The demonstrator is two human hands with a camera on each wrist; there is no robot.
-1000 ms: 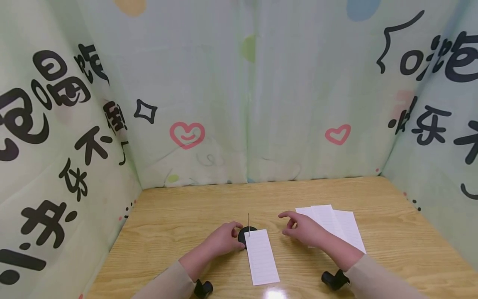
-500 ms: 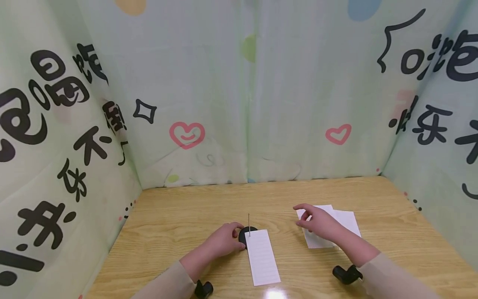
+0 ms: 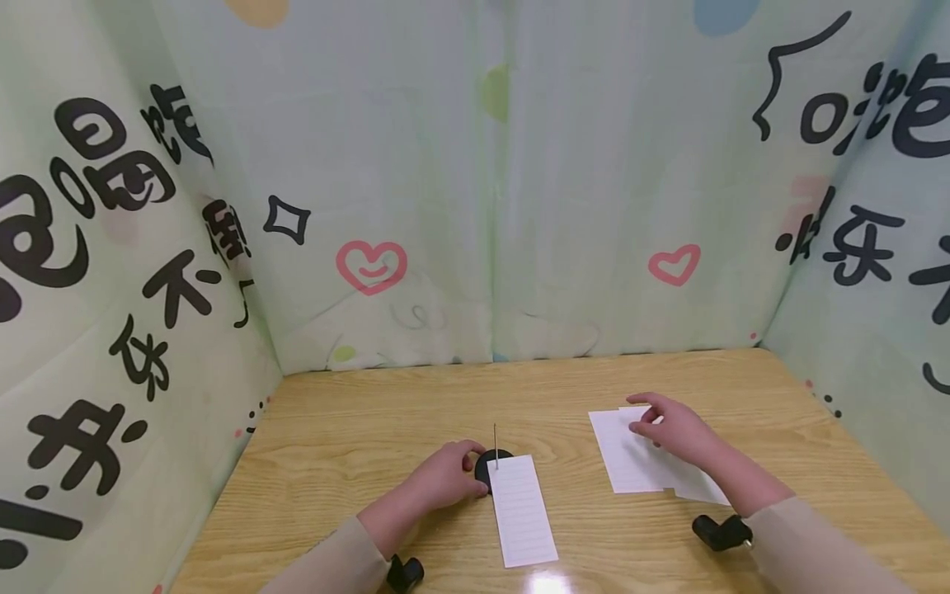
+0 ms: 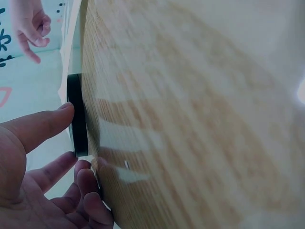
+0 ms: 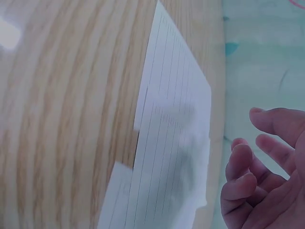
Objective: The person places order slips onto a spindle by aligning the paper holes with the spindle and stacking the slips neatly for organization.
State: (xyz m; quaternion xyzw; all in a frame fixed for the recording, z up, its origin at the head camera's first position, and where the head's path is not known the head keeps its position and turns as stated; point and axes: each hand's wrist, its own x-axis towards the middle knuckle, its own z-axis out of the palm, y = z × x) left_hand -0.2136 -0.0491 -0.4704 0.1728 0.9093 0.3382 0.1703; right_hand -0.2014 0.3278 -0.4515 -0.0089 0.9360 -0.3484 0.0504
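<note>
Black base [image 3: 484, 473] on tabletop [image 3: 334, 462]; left hand [image 3: 445, 477] grips rim from nine o'clock, fingers pinched. Done: one sheet [image 3: 524, 516] on spike [image 3: 495, 437], trailing toward five o'clock. Remaining: loose sheets [image 3: 622, 466] at three o'clock; right hand [image 3: 681, 431] above, fingers loosely curled, holding nothing.

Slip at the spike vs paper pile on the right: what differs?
The slip shows as one sheet; the pile shows several overlapping sheets.
The slip's top corner overlaps the black base, where the spike stands; the pile lies on the table, away from both.
The left hand holds the base beside the slip; the right hand is over the pile.
Both are white, ruled paper.
</note>
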